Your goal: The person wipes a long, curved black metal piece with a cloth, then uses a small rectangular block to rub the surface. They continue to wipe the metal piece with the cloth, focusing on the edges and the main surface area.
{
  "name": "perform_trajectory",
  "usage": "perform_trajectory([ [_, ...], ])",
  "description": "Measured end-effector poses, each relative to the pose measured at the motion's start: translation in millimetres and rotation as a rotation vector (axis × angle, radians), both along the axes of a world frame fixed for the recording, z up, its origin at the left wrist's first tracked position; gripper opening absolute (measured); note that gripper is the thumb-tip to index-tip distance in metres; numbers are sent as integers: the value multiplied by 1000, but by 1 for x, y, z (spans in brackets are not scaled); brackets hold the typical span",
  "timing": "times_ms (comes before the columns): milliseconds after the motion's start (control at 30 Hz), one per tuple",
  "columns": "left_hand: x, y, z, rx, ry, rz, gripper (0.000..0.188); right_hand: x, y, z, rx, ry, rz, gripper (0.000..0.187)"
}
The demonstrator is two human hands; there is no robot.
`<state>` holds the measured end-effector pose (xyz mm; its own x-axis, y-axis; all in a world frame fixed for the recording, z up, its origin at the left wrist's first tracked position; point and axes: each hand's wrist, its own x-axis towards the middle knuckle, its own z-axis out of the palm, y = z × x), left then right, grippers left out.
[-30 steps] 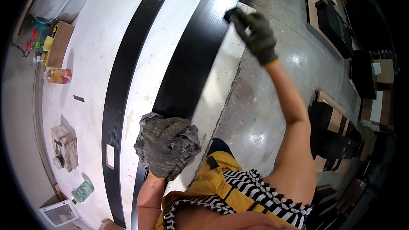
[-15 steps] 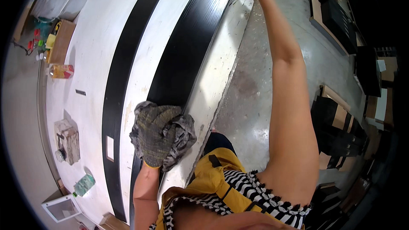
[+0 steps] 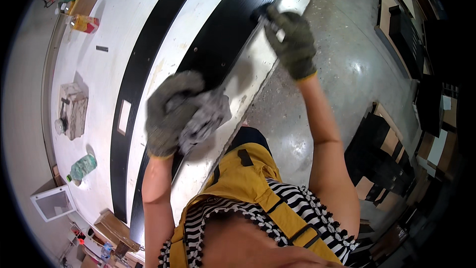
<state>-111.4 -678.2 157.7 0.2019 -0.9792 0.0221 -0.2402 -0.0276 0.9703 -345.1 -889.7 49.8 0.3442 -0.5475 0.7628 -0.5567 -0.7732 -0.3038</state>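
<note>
My left hand [image 3: 171,114], in a grey-green knit glove with a yellow cuff, is closed on a crumpled grey rag [image 3: 206,119] over the near part of a wide black board [image 3: 213,44]. The rag is blurred. In a matching glove, my right hand [image 3: 295,44] is curled beside the board's right edge, around a small dark object [image 3: 261,14] that I cannot make out. Two small marks or holes show on the board between my hands. A narrower black board [image 3: 144,54] with a rectangular cutout lies parallel on the left.
Under the boards is a white worktable [image 3: 99,74]. Toward its left side stand an orange-labelled bottle [image 3: 85,24], a small wooden block-like box [image 3: 74,111], a green bottle [image 3: 83,167] and a white frame [image 3: 53,203]. Black and wooden panels [image 3: 379,159] sit on the concrete floor at right.
My right hand has come back from the board's far end toward me. My left hand has moved a little up and left with the rag, and the view has shifted.
</note>
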Motion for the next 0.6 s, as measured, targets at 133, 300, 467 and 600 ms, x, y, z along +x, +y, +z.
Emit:
perform_trajectory([
  [133,28,113,8,-231,293,318,37,-3,-26,12,157,201,-200,42],
  [300,84,251,-18,34,147,815,51,12,84,11,153,176,43,46],
  [467,66,282,-68,90,-101,847,40,5,45,12,12,76,119,38],
  [600,66,281,-82,38,-341,828,35,-30,-84,0,147,299,-236,31],
])
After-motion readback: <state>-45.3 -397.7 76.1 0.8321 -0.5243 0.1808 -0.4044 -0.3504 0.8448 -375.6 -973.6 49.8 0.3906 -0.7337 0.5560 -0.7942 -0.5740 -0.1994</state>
